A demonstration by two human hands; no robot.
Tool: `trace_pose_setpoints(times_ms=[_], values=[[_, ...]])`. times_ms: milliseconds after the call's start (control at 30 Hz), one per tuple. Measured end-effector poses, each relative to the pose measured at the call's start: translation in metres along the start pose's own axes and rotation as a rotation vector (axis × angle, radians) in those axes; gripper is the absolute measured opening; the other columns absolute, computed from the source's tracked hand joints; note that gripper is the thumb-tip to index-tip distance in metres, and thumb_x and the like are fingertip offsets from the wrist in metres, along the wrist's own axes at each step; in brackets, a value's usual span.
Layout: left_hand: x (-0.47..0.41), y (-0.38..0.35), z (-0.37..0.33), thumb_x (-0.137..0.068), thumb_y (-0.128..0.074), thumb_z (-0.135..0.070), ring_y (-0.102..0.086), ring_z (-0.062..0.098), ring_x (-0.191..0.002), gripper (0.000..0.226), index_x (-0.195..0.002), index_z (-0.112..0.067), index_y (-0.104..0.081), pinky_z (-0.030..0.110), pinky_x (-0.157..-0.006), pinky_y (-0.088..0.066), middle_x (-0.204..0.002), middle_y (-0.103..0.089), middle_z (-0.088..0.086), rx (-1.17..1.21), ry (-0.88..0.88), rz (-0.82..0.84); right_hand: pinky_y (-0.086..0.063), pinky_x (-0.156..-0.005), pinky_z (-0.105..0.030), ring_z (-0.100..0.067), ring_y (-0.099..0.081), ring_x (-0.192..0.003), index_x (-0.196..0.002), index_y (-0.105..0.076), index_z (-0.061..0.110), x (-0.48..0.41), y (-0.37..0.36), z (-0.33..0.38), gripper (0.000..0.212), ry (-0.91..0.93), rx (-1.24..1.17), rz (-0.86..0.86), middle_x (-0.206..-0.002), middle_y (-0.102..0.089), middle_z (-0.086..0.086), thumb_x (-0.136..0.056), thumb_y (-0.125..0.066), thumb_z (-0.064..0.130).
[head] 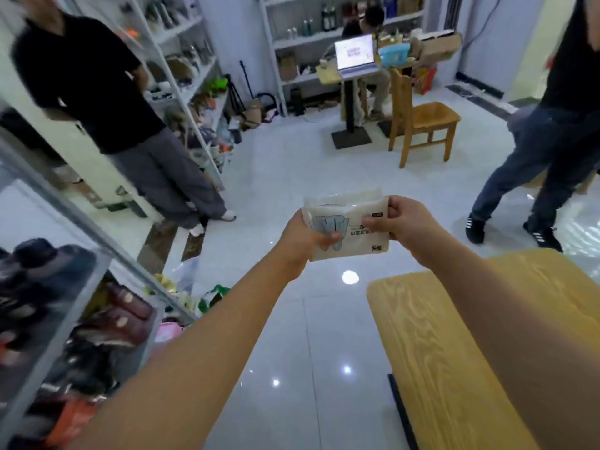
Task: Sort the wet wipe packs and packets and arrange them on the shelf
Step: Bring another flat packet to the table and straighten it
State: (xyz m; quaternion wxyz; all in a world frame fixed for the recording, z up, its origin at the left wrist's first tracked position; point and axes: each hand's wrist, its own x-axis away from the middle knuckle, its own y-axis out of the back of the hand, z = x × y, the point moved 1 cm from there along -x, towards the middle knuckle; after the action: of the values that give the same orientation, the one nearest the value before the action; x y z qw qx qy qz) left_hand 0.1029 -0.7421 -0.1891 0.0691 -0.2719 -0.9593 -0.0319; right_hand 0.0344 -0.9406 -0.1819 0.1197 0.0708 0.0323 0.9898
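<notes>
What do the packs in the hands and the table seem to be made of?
Packs: likely soft plastic film, slightly shiny; the edges look wrinkled. Table: wood or wood-look laminate, smooth; pale grain lines show.

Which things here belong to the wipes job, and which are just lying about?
Job: wipe packs, held by left hand and right hand; shelf.
Lying about: table, chair, laptop.
</notes>
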Motion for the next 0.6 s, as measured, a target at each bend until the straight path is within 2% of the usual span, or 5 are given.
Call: trace_pose_setpoints(times_ms=[133, 300, 367, 467, 600], values=[[0.035, 0.12, -0.028, -0.074, -0.079, 0.001, -0.067, 0.033, -0.111, 0.057, -0.126, -0.01, -0.058, 0.052, -0.091, -0.056, -0.12, -0.069, 0.016, -0.021, -0.062, -0.125, -0.061, -0.08, -0.04, -0.026, -0.073, -0.091, -0.1, -0.067, 0.007, -0.019, -0.111, 0.055, 0.026, 0.087, 0.034, 0.075, -0.097, -0.075, -0.011, -0.077, -0.079, 0.003], [0.092, 0.253, -0.057, -0.085, -0.074, -0.009, -0.068, 0.032, -0.107, 0.034, -0.117, -0.007, -0.063, 0.049, -0.087, -0.058, -0.116, -0.071, 0.014, -0.076, -0.119, -0.377, -0.062, -0.074, -0.035, -0.025, -0.073, -0.091, -0.105, -0.067, 0.007, -0.035, -0.244, 0.108, 0.03, 0.162, 0.048, 0.194, -0.099, -0.075, -0.009, -0.078, -0.079, 0.006], [0.119, 0.294, -0.069, -0.086, -0.073, -0.009, -0.071, 0.028, -0.099, 0.019, -0.103, -0.013, -0.067, 0.042, -0.082, -0.06, -0.105, -0.073, 0.008, -0.123, -0.172, -0.484, -0.061, -0.075, -0.036, -0.025, -0.073, -0.092, -0.106, -0.066, 0.007, -0.038, -0.294, 0.124, 0.03, 0.185, 0.039, 0.246, -0.101, -0.075, -0.01, -0.079, -0.079, 0.006], [0.153, 0.344, -0.083, -0.087, -0.073, -0.011, -0.068, 0.012, -0.081, 0.013, -0.097, -0.016, -0.065, 0.022, -0.07, -0.058, -0.088, -0.07, -0.005, -0.216, -0.232, -0.664, -0.06, -0.076, -0.037, -0.024, -0.072, -0.091, -0.098, -0.066, 0.014, -0.039, -0.364, 0.146, 0.024, 0.222, 0.02, 0.311, -0.1, -0.074, -0.009, -0.079, -0.078, 0.006], [0.187, 0.403, -0.092, -0.084, -0.076, -0.014, -0.068, 0.019, -0.09, 0.016, -0.097, -0.02, -0.067, 0.037, -0.083, -0.058, -0.091, -0.07, -0.002, -0.269, -0.245, -0.864, -0.059, -0.076, -0.037, -0.02, -0.072, -0.088, -0.094, -0.066, 0.016, -0.043, -0.444, 0.171, 0.024, 0.277, -0.01, 0.392, -0.098, -0.074, -0.008, -0.079, -0.077, 0.001]])
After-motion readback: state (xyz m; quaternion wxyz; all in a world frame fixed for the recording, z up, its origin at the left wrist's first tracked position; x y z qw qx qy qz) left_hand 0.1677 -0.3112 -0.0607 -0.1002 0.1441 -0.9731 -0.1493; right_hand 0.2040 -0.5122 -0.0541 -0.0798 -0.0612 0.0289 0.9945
